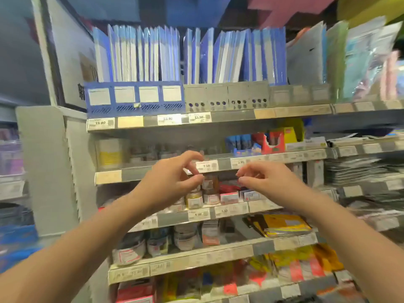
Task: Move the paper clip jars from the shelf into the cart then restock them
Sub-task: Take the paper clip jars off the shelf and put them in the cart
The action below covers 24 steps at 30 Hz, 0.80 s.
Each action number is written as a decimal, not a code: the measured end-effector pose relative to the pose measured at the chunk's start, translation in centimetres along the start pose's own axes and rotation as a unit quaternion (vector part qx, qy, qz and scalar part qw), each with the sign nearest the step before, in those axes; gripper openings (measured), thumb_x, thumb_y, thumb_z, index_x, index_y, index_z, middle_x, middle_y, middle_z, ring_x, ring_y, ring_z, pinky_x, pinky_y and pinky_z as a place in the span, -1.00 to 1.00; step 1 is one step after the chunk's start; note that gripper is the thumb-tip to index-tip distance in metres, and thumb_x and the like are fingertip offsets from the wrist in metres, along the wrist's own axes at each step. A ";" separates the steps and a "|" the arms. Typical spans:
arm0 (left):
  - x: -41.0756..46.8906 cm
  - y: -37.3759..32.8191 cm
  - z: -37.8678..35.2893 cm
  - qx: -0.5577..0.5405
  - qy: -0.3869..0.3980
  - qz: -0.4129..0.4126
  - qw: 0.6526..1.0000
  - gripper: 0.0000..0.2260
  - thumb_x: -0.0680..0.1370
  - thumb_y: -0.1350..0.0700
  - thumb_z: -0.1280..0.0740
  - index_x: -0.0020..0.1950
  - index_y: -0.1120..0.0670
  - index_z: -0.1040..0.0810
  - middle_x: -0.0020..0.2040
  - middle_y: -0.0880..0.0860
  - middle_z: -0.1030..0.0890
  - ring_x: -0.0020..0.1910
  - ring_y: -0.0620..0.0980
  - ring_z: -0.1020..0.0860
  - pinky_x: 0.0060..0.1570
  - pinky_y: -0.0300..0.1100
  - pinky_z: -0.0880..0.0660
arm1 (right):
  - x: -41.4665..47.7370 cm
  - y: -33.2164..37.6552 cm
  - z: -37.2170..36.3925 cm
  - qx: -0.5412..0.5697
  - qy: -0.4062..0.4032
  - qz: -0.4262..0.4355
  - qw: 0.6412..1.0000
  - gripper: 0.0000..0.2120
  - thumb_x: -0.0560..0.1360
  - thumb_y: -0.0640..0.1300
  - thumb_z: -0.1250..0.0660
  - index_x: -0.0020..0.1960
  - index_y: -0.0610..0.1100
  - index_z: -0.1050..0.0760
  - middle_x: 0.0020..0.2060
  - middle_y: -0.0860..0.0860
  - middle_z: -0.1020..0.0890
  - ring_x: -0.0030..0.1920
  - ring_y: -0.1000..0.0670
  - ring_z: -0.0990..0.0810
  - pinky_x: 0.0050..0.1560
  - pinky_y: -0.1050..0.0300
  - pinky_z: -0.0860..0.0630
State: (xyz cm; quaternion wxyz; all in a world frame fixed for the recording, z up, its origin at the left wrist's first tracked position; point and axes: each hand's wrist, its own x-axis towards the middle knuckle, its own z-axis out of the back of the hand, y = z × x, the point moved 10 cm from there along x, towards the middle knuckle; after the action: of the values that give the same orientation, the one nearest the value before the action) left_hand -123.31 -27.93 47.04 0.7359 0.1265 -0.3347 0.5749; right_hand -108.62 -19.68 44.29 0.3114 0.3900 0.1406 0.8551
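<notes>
Small clear paper clip jars point(202, 194) with white labels stand stacked two high on a middle shelf point(231, 209), some with gold contents, some copper. My left hand point(172, 178) reaches toward them with thumb and fingers spread, its fingertips just in front of the top jars. My right hand point(260, 179) hovers to the right of the jars, fingers curled apart and holding nothing. The cart is out of view.
Blue folders point(175, 55) fill the top shelf in blue and grey file boxes. Larger jars point(157, 243) stand on the shelf below, yellow packets point(282, 225) to their right. Small red and white boxes point(229, 193) lie beside the jars. A grey upright panel point(46, 167) bounds the left.
</notes>
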 end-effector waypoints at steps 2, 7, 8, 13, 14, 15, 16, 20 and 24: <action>1.3 3.5 -0.1 0.023 0.006 0.014 1.000 -0.71 0.51 -0.04 -0.31 0.22 -0.13 -0.42 -0.11 -0.24 -0.52 -0.22 -0.32 -0.54 -0.24 -0.43 -0.43 | 3.6 -0.9 -2.3 0.013 0.011 -0.006 1.000 -0.94 0.50 -0.04 -0.31 -0.04 0.09 -0.54 -0.16 0.13 -0.59 -0.14 0.18 -0.54 -0.22 0.31 -0.40; 6.5 11.8 -1.3 0.056 0.014 0.025 0.998 -0.70 0.50 -0.07 -0.32 0.21 -0.14 -0.42 -0.05 -0.18 -0.54 -0.12 -0.28 -0.54 -0.05 -0.30 -0.50 | 13.4 -3.8 -6.8 -0.009 0.040 0.012 0.999 -0.96 0.50 0.00 -0.31 -0.06 0.12 -0.53 -0.15 0.18 -0.58 -0.12 0.17 -0.54 -0.19 0.29 -0.43; 7.7 13.2 -1.5 0.062 0.013 0.027 0.998 -0.70 0.50 -0.07 -0.32 0.21 -0.12 -0.42 -0.04 -0.16 -0.54 -0.11 -0.27 -0.54 -0.03 -0.29 -0.50 | 15.4 -4.3 -7.2 -0.009 0.043 0.020 0.999 -0.96 0.50 -0.01 -0.32 -0.07 0.12 -0.53 -0.15 0.18 -0.58 -0.11 0.16 -0.54 -0.18 0.31 -0.43; 14.0 19.7 -2.3 0.118 0.022 0.050 0.992 -0.62 0.50 -0.10 -0.32 0.28 -0.10 -0.38 0.06 -0.13 -0.54 -0.01 -0.19 -0.51 0.02 -0.29 -0.42 | 24.6 -6.2 -9.1 -0.047 0.065 0.068 0.994 -0.93 0.50 -0.04 -0.33 -0.03 0.08 -0.55 -0.12 0.17 -0.60 -0.11 0.18 -0.53 -0.18 0.40 -0.37; 15.4 21.0 -2.8 0.133 0.039 0.057 0.989 -0.60 0.50 -0.11 -0.32 0.31 -0.10 -0.36 0.10 -0.11 -0.53 0.02 -0.17 -0.50 0.02 -0.31 -0.39 | 26.5 -6.7 -9.5 -0.061 0.074 0.075 0.993 -0.92 0.49 -0.04 -0.33 -0.02 0.08 -0.55 -0.12 0.15 -0.60 -0.11 0.18 -0.53 -0.19 0.42 -0.37; 16.7 22.3 -3.5 0.148 0.057 0.062 0.985 -0.56 0.49 -0.12 -0.32 0.33 -0.09 -0.33 0.13 -0.09 -0.52 0.06 -0.15 -0.49 0.02 -0.31 -0.37 | 28.4 -7.2 -10.1 -0.075 0.084 0.078 0.991 -0.90 0.49 -0.03 -0.32 0.00 0.09 -0.54 -0.12 0.14 -0.61 -0.13 0.18 -0.53 -0.19 0.42 -0.39; 17.9 23.6 -4.0 0.162 0.073 0.064 0.982 -0.53 0.49 -0.13 -0.32 0.36 -0.08 -0.31 0.17 -0.07 -0.51 0.10 -0.13 -0.48 0.05 -0.31 -0.37 | 30.2 -7.8 -10.7 -0.092 0.099 0.076 0.988 -0.87 0.49 -0.03 -0.31 0.03 0.10 -0.54 -0.11 0.12 -0.62 -0.13 0.15 -0.54 -0.16 0.37 -0.41; 21.6 28.4 -7.2 0.158 0.136 0.094 0.973 -0.48 0.50 -0.15 -0.31 0.41 -0.14 -0.23 0.29 -0.11 -0.41 0.24 -0.13 -0.41 0.15 -0.30 -0.32 | 35.7 -9.3 -14.2 -0.184 0.179 0.088 0.962 -0.76 0.53 0.00 -0.26 0.19 0.09 -0.45 0.06 0.15 -0.55 0.03 0.06 -0.49 -0.04 0.24 -0.34; 24.3 31.6 -9.9 0.182 0.169 0.072 0.966 -0.38 0.46 -0.19 -0.34 0.45 -0.13 -0.19 0.40 -0.12 -0.33 0.34 -0.12 -0.32 0.26 -0.26 -0.26 | 38.9 -11.2 -17.6 -0.209 0.263 0.087 0.938 -0.62 0.42 0.11 -0.35 0.20 0.22 -0.36 -0.01 0.13 -0.60 -0.03 0.03 -0.56 -0.03 0.21 -0.43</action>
State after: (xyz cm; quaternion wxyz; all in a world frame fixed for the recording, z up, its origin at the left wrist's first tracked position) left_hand -146.49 5.92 48.89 0.7028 0.1351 -0.1034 0.6907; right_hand -136.65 13.91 49.84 0.2623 0.0884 0.0011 0.9609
